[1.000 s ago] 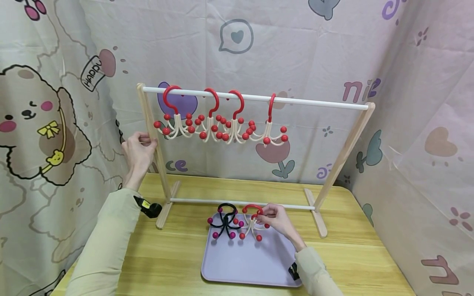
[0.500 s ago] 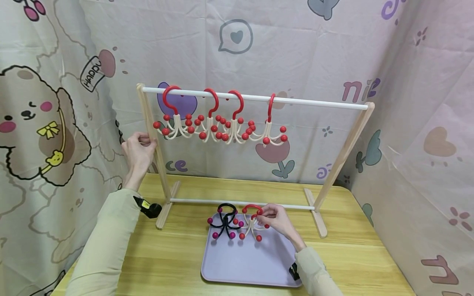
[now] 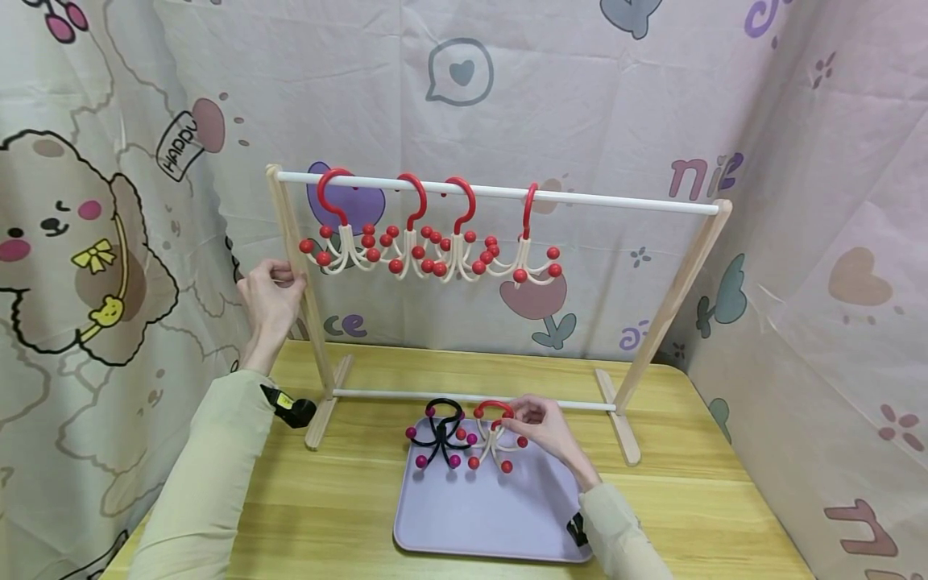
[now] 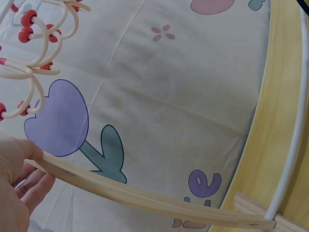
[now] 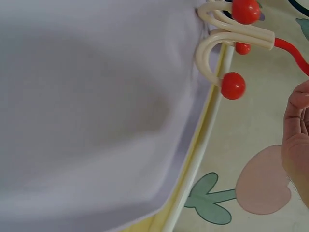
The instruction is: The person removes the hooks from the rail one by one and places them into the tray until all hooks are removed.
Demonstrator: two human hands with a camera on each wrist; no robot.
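My left hand (image 3: 271, 300) grips the left wooden post of the white-barred rack (image 3: 619, 201), thumb and fingers round the post (image 4: 130, 195) in the left wrist view. My right hand (image 3: 545, 431) is at the red hook of a cream claw hanger (image 3: 494, 441), pinching the hook's right side between thumb and forefinger. That hanger stands upright near the tray's back edge, its curved arms tipped with red balls (image 5: 233, 86) in the right wrist view. Just left of it stands a black claw hanger (image 3: 441, 435) with magenta balls. Both are on the lilac tray (image 3: 486, 515).
Several red-hooked cream hangers (image 3: 457, 250) hang from the rack's top bar, bunched toward the left. A lower white bar (image 3: 406, 395) runs behind the tray, between two wooden feet (image 3: 619, 419). The wooden table (image 3: 319, 499) is bordered by patterned curtains (image 3: 812, 322).
The fingers of my right hand have shifted slightly on the red hook. My left hand stays on the post, and the hangers have kept their places.
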